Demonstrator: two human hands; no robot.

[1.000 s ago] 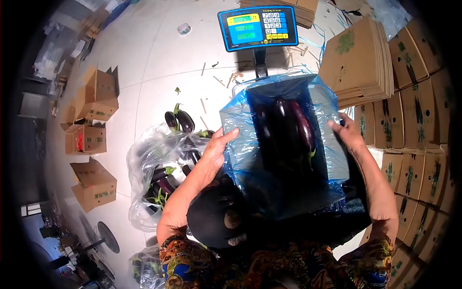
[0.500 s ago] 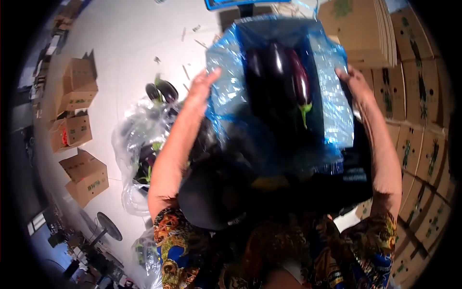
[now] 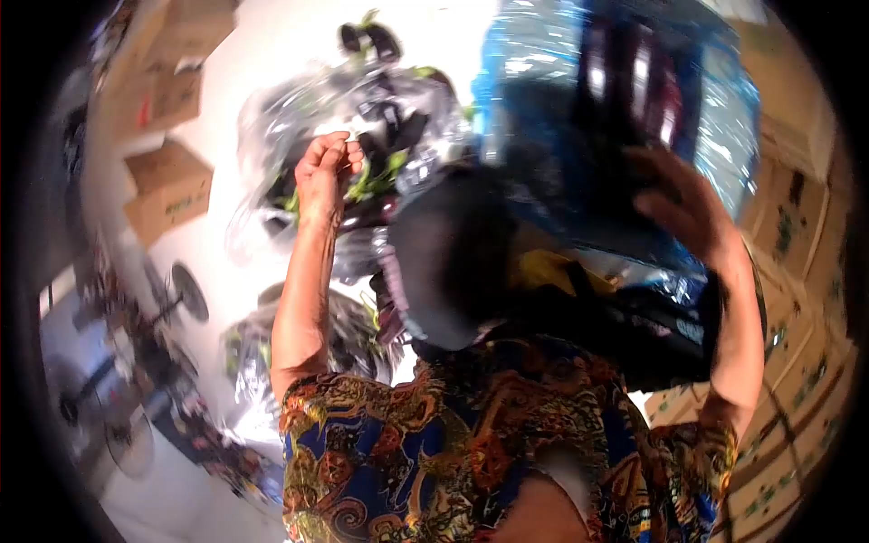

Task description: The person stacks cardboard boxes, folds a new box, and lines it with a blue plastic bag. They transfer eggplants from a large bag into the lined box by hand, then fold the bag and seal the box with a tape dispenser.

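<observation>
Long dark eggplants (image 3: 638, 81) lie in a box lined with a blue plastic bag (image 3: 534, 72) at the upper right. My right hand (image 3: 683, 204), blurred, is over the near right part of the blue bag, its fingers spread and holding nothing. To the left, my left hand (image 3: 328, 163) is closed above a clear plastic bag (image 3: 272, 118) of eggplants with green stems; what it pinches, if anything, is too small to name. More eggplants (image 3: 369, 41) lie just beyond the clear bag.
Open cardboard boxes (image 3: 170, 192) stand at the left. Stacked cartons (image 3: 787, 226) line the right side. Another clear bag of produce (image 3: 262, 362) lies at the lower left, near a fan (image 3: 187, 291). A dark cap (image 3: 453, 258) blocks part of the middle.
My left hand has let go of the blue bag and moved to the clear bag. My right hand has come off the bag's edge. The view has shifted, so the blue bag sits farther up and right.
</observation>
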